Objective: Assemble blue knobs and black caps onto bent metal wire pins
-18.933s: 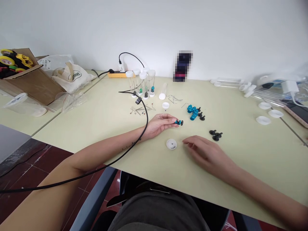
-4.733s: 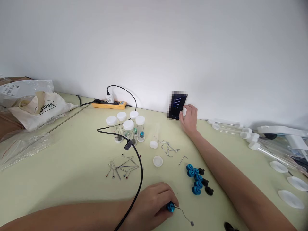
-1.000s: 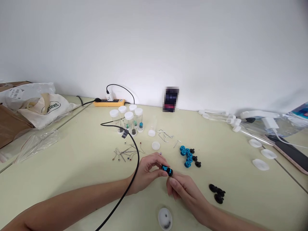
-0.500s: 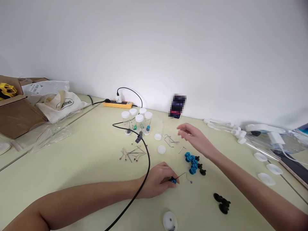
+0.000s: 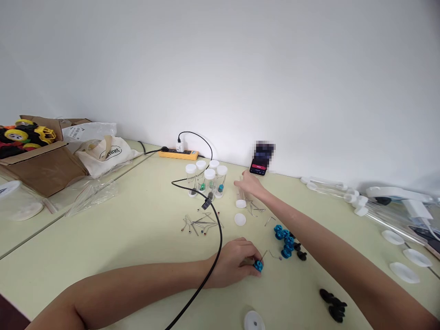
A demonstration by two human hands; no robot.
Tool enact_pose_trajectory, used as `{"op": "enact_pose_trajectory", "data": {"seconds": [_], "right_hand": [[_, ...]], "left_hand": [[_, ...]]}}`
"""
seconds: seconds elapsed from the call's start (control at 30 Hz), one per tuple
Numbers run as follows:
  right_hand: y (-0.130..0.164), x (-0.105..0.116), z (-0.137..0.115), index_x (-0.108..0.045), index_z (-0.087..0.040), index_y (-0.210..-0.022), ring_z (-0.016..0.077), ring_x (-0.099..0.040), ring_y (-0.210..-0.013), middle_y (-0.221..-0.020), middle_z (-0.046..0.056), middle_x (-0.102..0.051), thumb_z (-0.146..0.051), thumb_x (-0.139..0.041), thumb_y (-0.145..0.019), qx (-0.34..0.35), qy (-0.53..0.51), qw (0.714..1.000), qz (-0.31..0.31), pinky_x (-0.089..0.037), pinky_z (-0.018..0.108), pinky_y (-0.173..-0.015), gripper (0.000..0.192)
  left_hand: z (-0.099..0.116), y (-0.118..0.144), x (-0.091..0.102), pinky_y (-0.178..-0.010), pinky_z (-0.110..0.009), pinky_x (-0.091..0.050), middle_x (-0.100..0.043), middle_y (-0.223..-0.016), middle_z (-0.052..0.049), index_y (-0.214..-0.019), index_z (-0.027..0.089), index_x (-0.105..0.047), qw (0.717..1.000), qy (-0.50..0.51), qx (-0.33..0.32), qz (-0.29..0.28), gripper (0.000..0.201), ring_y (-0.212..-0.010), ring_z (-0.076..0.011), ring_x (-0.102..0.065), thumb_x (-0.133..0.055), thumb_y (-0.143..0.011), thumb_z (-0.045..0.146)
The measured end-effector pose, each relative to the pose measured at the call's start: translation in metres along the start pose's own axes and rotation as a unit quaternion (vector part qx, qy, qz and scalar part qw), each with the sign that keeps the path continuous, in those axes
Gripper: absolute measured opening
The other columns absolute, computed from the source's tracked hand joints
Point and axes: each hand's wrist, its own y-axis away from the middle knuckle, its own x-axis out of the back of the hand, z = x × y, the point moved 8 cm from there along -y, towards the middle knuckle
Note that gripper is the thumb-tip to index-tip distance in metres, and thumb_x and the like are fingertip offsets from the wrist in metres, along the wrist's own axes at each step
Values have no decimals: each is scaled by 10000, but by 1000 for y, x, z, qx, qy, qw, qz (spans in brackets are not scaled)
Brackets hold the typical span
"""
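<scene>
My left hand [image 5: 233, 262] rests on the table with thumb and fingers closed on a small blue ribbed knob [image 5: 258, 266]. A thin bent metal wire [image 5: 275, 255] with a small bead on its end is by the knob; whether it is joined to it I cannot tell. Farther back, my right hand [image 5: 250, 184] has its thumb and fingers around the upper part of a clear tube [image 5: 239, 192], which stands on its white cap [image 5: 240, 204]. A loose white disc lid [image 5: 240, 219] lies in front of that tube. Several capped tubes [image 5: 209, 181] with small parts inside stand to its left.
Bent wires [image 5: 199, 223], hex keys [image 5: 254, 209], blue knobs [image 5: 287, 243] and black parts [image 5: 333, 305] lie around. A black cable [image 5: 213, 266] crosses over my left wrist. Behind are a power strip [image 5: 177, 155] and phone [image 5: 259, 166]; a cardboard box [image 5: 44, 169] stands left.
My right hand has moved back and left, from open above the table to the clear tube. My left hand keeps hold of the blue knob. The view has shifted left.
</scene>
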Motion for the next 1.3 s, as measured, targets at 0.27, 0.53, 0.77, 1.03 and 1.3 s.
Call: {"op": "enact_pose_trajectory", "data": {"seconds": [0.27,0.53,0.77,1.03,1.3], "right_hand": [[102,63,-19,-606,-225,-1034,139,-536,-692,-878,19,-632,-495,-605,-833,133,-183,973,41,-439,270,-634,336],[192,40,-5,-588,-279,-1000,145,-519,-637,-681,-42,-572,-470,-649,-823,93,-144,983,-59,-419,286,-630,268],[205,22,-9,-571,-282,-979,162,-570,-687,-704,-43,-577,-473,-615,-839,73,-122,985,-100,-432,302,-657,242],[211,29,-6,-548,-300,-1165,182,-587,-746,-860,-3,-619,-536,-652,-791,73,-79,984,-141,-462,295,-632,454],[199,113,1,-665,-326,-1112,160,-555,-744,-876,24,-613,-501,-484,-926,111,-155,981,-25,-458,296,-666,313]], "left_hand": [[43,9,43,-808,-259,-470,-660,-930,-83,-968,136,-656,987,83,-88,104,157,-848,-147,-588,-591,-893,258],[78,-8,109,-799,-247,-455,-612,-926,-39,-1137,205,-638,957,172,-32,231,272,-881,-132,-565,-599,-899,331],[71,-15,98,-840,-277,-459,-656,-1012,-45,-1025,187,-677,973,139,-6,182,201,-893,-138,-568,-642,-869,309],[74,-10,82,-881,-279,-464,-642,-942,-36,-989,201,-705,985,95,-50,135,146,-929,-141,-587,-663,-852,222],[77,-13,56,-873,-286,-494,-592,-1028,-65,-996,150,-676,978,207,12,-19,151,-931,-140,-597,-609,-882,225]]}}
